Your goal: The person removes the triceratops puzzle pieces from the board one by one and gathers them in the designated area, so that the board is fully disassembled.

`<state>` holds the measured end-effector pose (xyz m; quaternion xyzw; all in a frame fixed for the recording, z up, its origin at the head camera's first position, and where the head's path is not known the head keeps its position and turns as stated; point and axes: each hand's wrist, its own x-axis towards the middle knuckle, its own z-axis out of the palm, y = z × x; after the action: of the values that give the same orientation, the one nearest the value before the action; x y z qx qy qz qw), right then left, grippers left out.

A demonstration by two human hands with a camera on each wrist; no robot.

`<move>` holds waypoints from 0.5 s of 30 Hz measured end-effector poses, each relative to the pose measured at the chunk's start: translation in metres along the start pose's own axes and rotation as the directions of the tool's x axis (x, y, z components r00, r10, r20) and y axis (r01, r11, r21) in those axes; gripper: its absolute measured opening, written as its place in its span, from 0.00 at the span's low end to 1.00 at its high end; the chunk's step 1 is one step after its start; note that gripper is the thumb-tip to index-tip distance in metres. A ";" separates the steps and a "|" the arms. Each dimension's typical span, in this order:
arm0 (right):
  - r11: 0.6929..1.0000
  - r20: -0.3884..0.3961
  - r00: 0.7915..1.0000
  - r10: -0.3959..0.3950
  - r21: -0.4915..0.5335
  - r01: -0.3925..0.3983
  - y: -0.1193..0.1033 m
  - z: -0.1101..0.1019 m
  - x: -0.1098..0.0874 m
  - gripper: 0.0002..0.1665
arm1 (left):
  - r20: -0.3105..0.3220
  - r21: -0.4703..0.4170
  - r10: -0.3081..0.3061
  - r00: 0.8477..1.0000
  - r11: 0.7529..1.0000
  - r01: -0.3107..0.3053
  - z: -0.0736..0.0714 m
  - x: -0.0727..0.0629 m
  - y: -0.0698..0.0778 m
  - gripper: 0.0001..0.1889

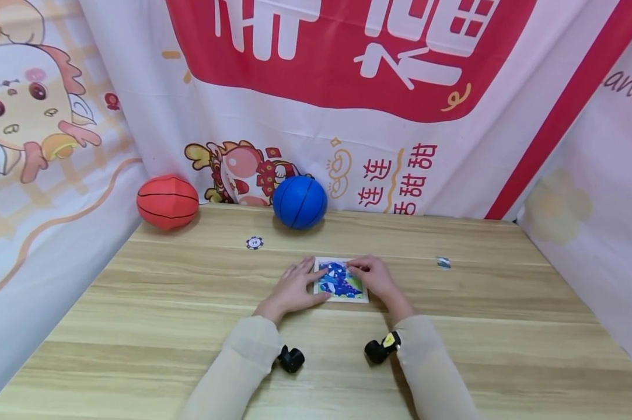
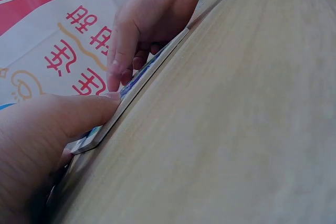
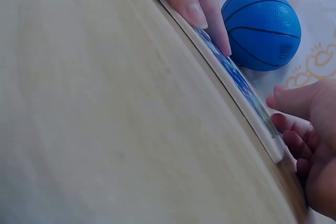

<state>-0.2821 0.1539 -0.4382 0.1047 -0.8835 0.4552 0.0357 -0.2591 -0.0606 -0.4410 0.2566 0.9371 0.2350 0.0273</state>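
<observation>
A jigsaw puzzle with a blue cartoon picture lies in a pale frame on the wooden table. My left hand rests at its left side with the fingers spread. One fingertip touches the picture, and the thumb lies along the near rim. Over the far right part of the puzzle is my right hand, its fingers bent and their tips close together at the picture. In the right wrist view the right hand reaches over the frame's end; whether it pinches a piece I cannot tell.
A blue ball and a red ball sit at the table's back edge. A round token lies back left of the puzzle, a small bluish rectangular piece to its right. Printed cloth walls the table's back and sides.
</observation>
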 end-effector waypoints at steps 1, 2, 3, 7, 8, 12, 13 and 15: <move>1.000 -0.005 1.000 -0.012 -0.011 0.011 0.000 0.001 0.000 0.10 | 0.000 0.000 0.000 1.000 1.000 0.000 0.000 0.000 0.000 0.34; 1.000 -0.008 1.000 -0.020 -0.021 0.020 0.000 0.002 0.000 0.10 | -0.001 -0.002 0.000 1.000 1.000 0.000 -0.001 0.000 0.000 0.34; 1.000 -0.011 1.000 -0.017 -0.027 0.016 -0.001 0.003 -0.001 0.11 | 0.000 -0.002 0.000 1.000 1.000 0.000 -0.002 0.000 0.000 0.34; 0.999 -0.025 1.000 -0.006 -0.039 0.005 -0.003 0.005 -0.003 0.12 | 0.001 -0.002 0.003 1.000 1.000 -0.003 -0.002 0.000 0.001 0.34; 0.999 -0.030 1.000 0.000 -0.042 -0.001 -0.003 0.006 -0.003 0.12 | 0.001 -0.006 0.006 1.000 1.000 -0.006 -0.002 0.000 0.001 0.34; 0.996 -0.043 0.999 0.028 -0.079 -0.031 -0.003 0.010 -0.003 0.13 | 0.013 -0.003 0.010 1.000 1.000 -0.010 -0.001 0.000 0.000 0.35; 0.995 -0.045 0.998 0.035 -0.092 -0.039 -0.003 0.011 -0.003 0.13 | 0.016 -0.002 0.008 1.000 1.000 -0.008 -0.001 -0.001 0.001 0.35; 0.992 -0.050 0.998 0.045 -0.115 -0.050 -0.004 0.012 -0.003 0.14 | 0.022 0.005 0.002 1.000 1.000 -0.002 -0.001 -0.001 0.001 0.35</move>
<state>-0.2779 0.1421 -0.4426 0.0706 -0.9096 0.4062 0.0518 -0.2583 -0.0609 -0.4397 0.2604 0.9371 0.2298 0.0367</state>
